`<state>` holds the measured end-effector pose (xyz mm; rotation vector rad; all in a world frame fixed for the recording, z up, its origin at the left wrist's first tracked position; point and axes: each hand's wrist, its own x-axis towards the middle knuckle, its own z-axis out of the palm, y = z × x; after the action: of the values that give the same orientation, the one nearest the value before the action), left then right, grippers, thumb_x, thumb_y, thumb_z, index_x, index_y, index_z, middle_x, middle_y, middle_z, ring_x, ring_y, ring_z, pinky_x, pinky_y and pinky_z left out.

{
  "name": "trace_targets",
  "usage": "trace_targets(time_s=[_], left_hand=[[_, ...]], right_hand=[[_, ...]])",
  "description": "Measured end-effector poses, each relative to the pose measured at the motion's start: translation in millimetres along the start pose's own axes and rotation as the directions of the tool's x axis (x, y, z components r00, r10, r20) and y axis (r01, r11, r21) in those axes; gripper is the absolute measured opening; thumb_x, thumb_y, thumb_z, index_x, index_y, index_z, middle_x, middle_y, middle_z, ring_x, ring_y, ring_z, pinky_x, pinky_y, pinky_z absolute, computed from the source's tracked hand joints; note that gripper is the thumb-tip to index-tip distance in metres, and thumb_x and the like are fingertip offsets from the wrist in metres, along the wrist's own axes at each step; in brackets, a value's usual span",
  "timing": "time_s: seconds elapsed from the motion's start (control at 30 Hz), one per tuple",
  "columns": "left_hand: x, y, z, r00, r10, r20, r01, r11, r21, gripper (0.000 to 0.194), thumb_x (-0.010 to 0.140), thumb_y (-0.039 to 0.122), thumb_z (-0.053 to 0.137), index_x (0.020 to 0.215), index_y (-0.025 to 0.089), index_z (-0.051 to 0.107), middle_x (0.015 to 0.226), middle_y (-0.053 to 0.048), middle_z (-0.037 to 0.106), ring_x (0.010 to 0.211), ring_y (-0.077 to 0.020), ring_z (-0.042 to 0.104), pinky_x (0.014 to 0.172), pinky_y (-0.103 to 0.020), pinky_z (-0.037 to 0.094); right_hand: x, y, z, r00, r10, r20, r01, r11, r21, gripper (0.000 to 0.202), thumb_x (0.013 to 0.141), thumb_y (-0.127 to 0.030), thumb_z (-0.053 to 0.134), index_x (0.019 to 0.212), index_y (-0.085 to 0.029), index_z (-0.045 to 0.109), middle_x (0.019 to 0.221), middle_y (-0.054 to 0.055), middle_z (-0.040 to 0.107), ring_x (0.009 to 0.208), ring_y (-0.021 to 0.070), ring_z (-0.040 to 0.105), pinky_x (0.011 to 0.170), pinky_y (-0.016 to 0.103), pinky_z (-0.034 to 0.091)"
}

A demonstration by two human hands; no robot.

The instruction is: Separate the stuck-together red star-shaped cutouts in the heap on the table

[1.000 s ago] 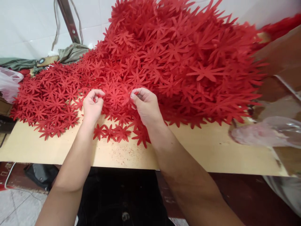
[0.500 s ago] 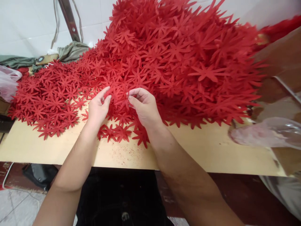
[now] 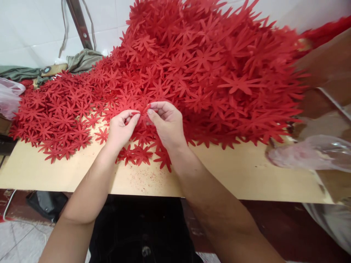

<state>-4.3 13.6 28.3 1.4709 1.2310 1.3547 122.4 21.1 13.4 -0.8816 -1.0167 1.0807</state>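
Between my two hands is a red flower-shaped cutout (image 3: 144,110), partly hidden by the fingers and hard to tell from the red pile behind it. My left hand (image 3: 123,126) pinches one side of it between thumb and fingertips. On the other side, my right hand (image 3: 166,122) holds it with thumb and forefinger, close to the left fingertips. A large heap of the same red cutouts (image 3: 203,62) rises just beyond both hands. Several loose cutouts (image 3: 142,155) lie on the tabletop below the hands.
The pale wooden tabletop (image 3: 227,175) has red specks near its front edge. A lower spread of cutouts (image 3: 60,113) covers the left. Clear plastic bags lie at the left edge and at the right (image 3: 309,153), beside brown cardboard (image 3: 326,73). Grey-green cloth (image 3: 85,60) sits by the wall.
My left hand has moved right and closed from an open pinch onto the red cutout. My right hand has stayed nearly in place, still pinching.
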Motion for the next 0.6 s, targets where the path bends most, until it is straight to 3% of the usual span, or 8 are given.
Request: trace_targets(time_s=[0.13,0.23,0.33,0.47,0.6], left_hand=[[3.0,0.0,-2.5,0.999,-0.012,-0.031,0.011,1.000,-0.023,0.022,0.072,0.035,0.071,0.065,0.017,0.062,0.053,0.005,0.043,0.050,-0.0058,0.034,0.048,-0.021,0.028],[2.8,1.0,-3.3,1.000,-0.020,-0.011,0.020,0.998,-0.054,0.032,0.068,0.041,0.074,0.058,0.016,0.055,0.050,0.006,0.039,0.049,-0.0049,0.031,0.046,-0.020,0.026],[2.8,0.2,-3.0,1.000,-0.026,-0.002,0.026,0.996,-0.080,0.039,0.065,0.046,0.074,0.056,0.016,0.052,0.050,0.006,0.038,0.048,-0.0045,0.031,0.046,-0.019,0.026],[3.8,-0.6,-3.5,0.999,-0.032,-0.031,0.027,0.988,-0.150,0.037,0.063,0.050,0.075,0.069,0.017,0.062,0.058,0.005,0.050,0.051,-0.0044,0.037,0.049,-0.019,0.031],[3.1,1.1,-4.0,0.998,-0.054,0.031,0.059,0.984,-0.169,0.038,0.060,0.052,0.076,0.067,0.016,0.064,0.059,0.004,0.053,0.054,-0.0048,0.040,0.052,-0.019,0.035]], right_hand=[[-1.5,-4.1,1.4,0.991,0.104,0.087,-0.104,0.995,0.006,0.030,0.062,-0.046,0.075,0.074,-0.021,0.062,0.064,-0.004,0.060,0.055,0.0079,0.052,0.052,0.023,0.048],[-1.0,-7.7,0.0,0.987,0.121,0.105,-0.120,0.993,-0.019,0.036,0.058,-0.050,0.077,0.070,-0.020,0.062,0.061,-0.004,0.058,0.054,0.0073,0.050,0.050,0.022,0.045],[-1.2,-11.0,-0.8,0.991,0.073,0.109,-0.068,0.997,-0.043,0.035,0.061,-0.050,0.075,0.067,-0.019,0.061,0.056,-0.005,0.054,0.051,0.0063,0.045,0.049,0.022,0.040],[-3.5,-13.1,0.3,0.992,-0.010,0.127,0.025,0.994,-0.110,0.035,0.068,-0.049,0.069,0.059,-0.018,0.055,0.050,-0.006,0.043,0.048,0.0046,0.034,0.048,0.023,0.031],[-5.4,-13.6,0.5,0.987,-0.069,0.144,0.097,0.976,-0.196,0.035,0.075,-0.043,0.064,0.056,-0.017,0.051,0.051,-0.006,0.038,0.050,0.0047,0.032,0.051,0.024,0.029]])
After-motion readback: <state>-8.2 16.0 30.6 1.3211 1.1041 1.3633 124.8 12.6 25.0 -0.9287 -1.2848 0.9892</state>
